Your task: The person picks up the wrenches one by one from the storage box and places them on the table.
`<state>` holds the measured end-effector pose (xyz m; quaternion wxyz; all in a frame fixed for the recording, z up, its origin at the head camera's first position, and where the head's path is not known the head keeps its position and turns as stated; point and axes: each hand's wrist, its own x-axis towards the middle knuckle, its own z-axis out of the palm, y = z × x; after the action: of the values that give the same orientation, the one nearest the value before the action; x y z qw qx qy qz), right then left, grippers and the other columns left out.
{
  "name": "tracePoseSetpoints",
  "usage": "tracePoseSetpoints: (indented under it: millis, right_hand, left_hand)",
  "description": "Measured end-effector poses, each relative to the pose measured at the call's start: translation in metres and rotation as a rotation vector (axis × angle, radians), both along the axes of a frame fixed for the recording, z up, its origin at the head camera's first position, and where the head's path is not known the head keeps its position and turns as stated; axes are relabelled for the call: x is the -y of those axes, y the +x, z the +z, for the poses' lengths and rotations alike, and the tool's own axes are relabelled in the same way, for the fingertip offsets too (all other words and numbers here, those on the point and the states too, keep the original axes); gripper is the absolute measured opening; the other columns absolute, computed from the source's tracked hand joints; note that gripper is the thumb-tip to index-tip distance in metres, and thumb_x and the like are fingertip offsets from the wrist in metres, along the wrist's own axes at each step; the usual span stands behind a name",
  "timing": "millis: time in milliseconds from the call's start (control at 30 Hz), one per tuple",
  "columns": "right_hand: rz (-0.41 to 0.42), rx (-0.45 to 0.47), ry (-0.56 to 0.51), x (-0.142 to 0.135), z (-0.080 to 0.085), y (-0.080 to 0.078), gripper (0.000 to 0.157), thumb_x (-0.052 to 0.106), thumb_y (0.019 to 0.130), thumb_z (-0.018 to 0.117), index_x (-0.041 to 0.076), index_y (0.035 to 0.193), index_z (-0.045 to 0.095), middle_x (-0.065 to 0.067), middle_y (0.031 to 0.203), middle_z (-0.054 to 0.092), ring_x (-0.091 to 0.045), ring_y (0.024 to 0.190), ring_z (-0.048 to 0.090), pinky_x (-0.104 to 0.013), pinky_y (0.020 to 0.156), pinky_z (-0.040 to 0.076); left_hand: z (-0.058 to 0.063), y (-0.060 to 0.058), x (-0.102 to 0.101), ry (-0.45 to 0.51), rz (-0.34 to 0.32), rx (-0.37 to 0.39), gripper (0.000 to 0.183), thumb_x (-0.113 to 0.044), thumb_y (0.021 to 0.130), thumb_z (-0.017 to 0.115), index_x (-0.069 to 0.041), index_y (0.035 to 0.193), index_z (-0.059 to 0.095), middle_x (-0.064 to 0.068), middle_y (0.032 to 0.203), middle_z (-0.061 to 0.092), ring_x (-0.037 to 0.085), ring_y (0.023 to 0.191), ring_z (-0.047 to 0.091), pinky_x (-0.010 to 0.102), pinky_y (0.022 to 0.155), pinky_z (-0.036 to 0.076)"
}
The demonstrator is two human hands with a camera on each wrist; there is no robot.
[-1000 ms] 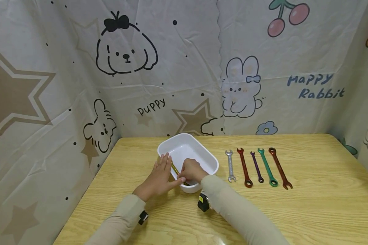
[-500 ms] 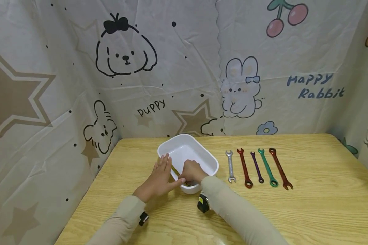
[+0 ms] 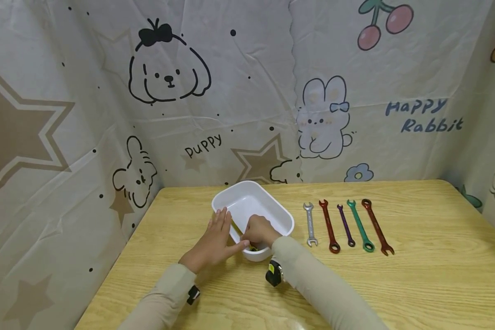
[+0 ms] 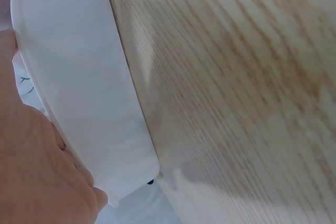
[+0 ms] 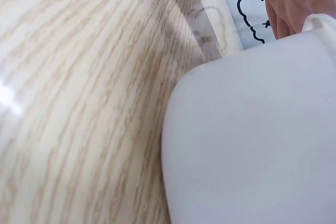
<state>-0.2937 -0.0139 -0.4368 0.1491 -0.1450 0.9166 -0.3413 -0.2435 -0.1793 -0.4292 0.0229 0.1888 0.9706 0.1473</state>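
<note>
A white plastic basin stands on the table, its wall filling much of the left wrist view. My left hand rests over its near-left rim, the fingers fairly straight and the thumb toward the front corner. Inside, my right hand reaches down with curled fingers and holds a slim yellow wrench. The wrench lies along the left inner wall, its dark near end partly showing by the left thumb. The right fingertips are hidden; the right wrist view shows only the outer wall and part of the left hand.
Right of the basin several wrenches lie in a row: silver, red, purple, green and another red-brown one. A printed curtain hangs behind the wooden table.
Both hands stay almost in place at the basin. The yellow wrench has shifted slightly, and a bit more yellow shows at its near end by the left thumb.
</note>
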Motion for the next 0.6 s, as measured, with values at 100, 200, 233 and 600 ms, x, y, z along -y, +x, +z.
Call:
tracePoseSetpoints:
  millis: [100,200,233,600]
  right_hand:
    - [0.005,0.0,-0.004,-0.0002,-0.0006,0.0,0.033,0.014,0.078,0.075,0.006,0.051,0.06,0.001,0.044,0.053,-0.009,0.042,0.046,-0.019,0.042,0.037]
    - [0.012,-0.008,0.001,-0.0002,-0.0008,0.0003,0.035,0.015,0.08,0.075,0.007,0.049,0.06,0.001,0.044,0.053,-0.008,0.041,0.045,-0.019,0.04,0.035]
    - [0.013,-0.011,0.003,-0.0002,-0.0009,0.0002,0.035,0.016,0.08,0.076,0.007,0.049,0.06,0.001,0.044,0.053,-0.008,0.041,0.045,-0.019,0.04,0.035]
    - [0.006,-0.018,0.009,0.0002,-0.0008,-0.004,0.034,0.016,0.079,0.076,0.007,0.05,0.062,0.004,0.043,0.051,-0.008,0.042,0.046,-0.019,0.041,0.035]
  left_hand:
    - [0.0004,0.0002,0.0,-0.002,-0.001,-0.001,0.103,-0.068,0.089,0.045,0.007,0.15,0.011,0.024,0.158,0.001,0.039,0.145,-0.002,0.052,0.117,0.008]
    - [0.001,0.001,-0.0001,-0.009,-0.003,-0.006,0.102,-0.068,0.09,0.045,0.007,0.15,0.012,0.025,0.158,0.002,0.039,0.145,-0.001,0.052,0.117,0.008]
    - [0.0012,0.0012,-0.0001,-0.013,-0.003,-0.005,0.102,-0.068,0.09,0.045,0.007,0.15,0.011,0.024,0.158,0.001,0.039,0.145,-0.002,0.052,0.117,0.008]
    - [0.0009,-0.0006,0.0001,-0.016,-0.001,0.004,0.103,-0.069,0.089,0.045,0.006,0.151,0.011,0.023,0.158,0.001,0.039,0.146,-0.001,0.051,0.117,0.008]
